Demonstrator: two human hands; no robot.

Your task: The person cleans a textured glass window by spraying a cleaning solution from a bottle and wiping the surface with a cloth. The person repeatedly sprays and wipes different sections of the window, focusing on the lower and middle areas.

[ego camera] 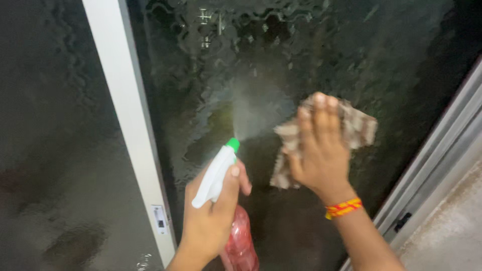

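Note:
My left hand (211, 221) grips a spray bottle (240, 241) with a red body, a white trigger head and a green nozzle (232, 144). A fine mist (246, 113) leaves the nozzle and hits the dark textured glass pane (281, 55). My right hand (321, 150) presses a brown and white patterned cloth (359, 128) flat against the same pane, just right of the mist. A red and yellow thread band (343, 208) circles my right wrist.
A white vertical frame bar (128, 115) divides this pane from another dark pane (50, 125) at the left. A grey metal frame (437, 155) with a small black latch (402, 221) runs diagonally at the right, with a pale wall (452, 231) beyond it.

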